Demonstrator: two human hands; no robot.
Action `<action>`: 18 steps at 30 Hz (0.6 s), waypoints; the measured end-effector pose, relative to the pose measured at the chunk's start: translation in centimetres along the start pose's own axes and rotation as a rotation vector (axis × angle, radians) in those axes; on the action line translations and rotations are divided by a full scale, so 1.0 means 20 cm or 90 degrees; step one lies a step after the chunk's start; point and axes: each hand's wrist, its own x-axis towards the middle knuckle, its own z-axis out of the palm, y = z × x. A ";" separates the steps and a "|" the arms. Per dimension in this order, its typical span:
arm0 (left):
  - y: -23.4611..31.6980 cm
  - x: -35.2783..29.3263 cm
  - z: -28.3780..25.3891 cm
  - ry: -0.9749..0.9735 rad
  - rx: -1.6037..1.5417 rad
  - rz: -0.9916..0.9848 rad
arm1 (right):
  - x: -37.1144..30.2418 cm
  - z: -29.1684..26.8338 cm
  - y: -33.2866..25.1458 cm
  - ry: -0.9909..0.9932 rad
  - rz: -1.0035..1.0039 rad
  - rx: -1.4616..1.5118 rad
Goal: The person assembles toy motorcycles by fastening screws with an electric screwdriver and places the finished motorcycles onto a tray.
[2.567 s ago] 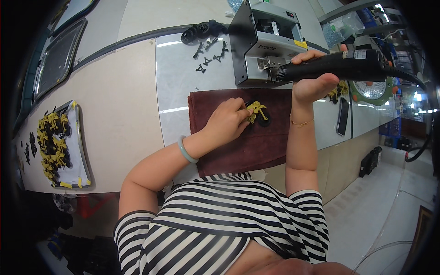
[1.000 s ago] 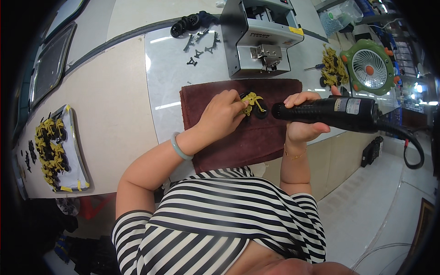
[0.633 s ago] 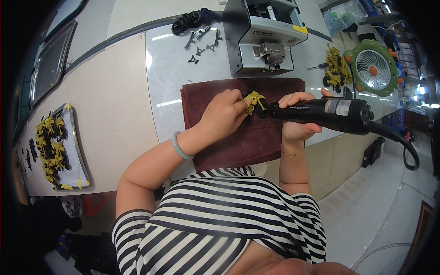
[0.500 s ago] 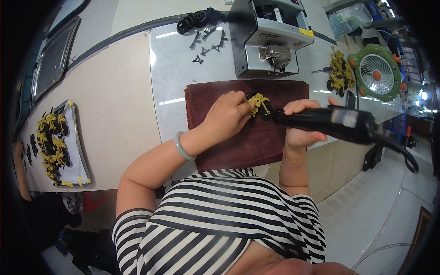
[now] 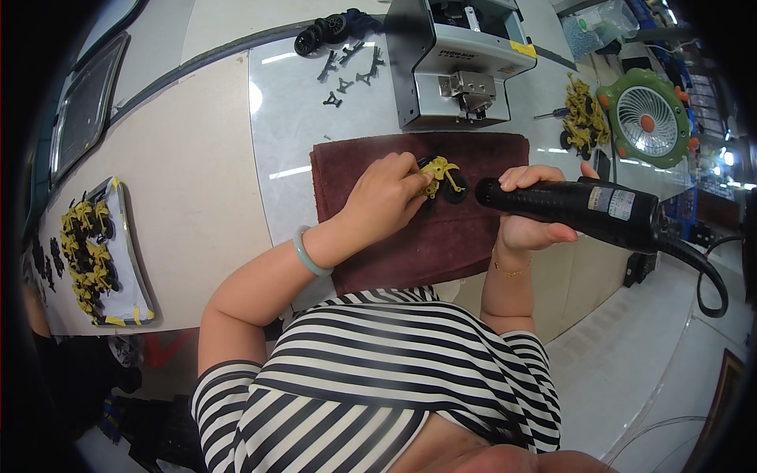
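Table (image 5: pixel 189 197) takes up most of what I get, pale, running left to right. Grey-and-black machine (image 5: pixel 465 79) stands at its far side, a bit right of middle, small metal block on the front. Dark red cloth (image 5: pixel 410 252) lies flat on the near side of the machine. White-lined tray (image 5: pixel 130 284) off to the left, yellow-and-black toys in rows on it. Green-framed fan (image 5: pixel 648 124) at the far right. I have the black power tool (image 5: pixel 591 209) in the right hand (image 5: pixel 532 209): fingers wrapped round its far side, thumb along the near side, nose pointing left, thick cord running off right. Left hand (image 5: pixel 390 193) is on the cloth, thumb and fingertips pinching the yellow toy (image 5: pixel 436 172). That toy sits over the far half of the cloth, black wheel (image 5: pixel 455 188) on its right. Tool nose is just right of the wheel, looks like a small gap; I can't tell if they're at the same height. Pile of yellow toys (image 5: pixel 583 118) right of the machine, next to the fan. Loose black wheels (image 5: pixel 322 33) at the far side, left of the machine. Little black brackets (image 5: pixel 347 75) scattered between them and the cloth. Thin screwdriver (image 5: pixel 550 114) pokes left from the pile.
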 end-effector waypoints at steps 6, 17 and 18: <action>0.00 0.00 0.00 0.002 0.006 0.005 | -0.05 -0.01 0.07 -0.018 0.025 0.000; 0.01 0.00 -0.01 0.008 0.016 0.006 | -0.06 -0.01 0.09 -0.045 0.035 0.045; 0.00 0.00 -0.01 0.005 0.009 0.004 | -0.04 0.00 0.08 -0.041 0.043 0.026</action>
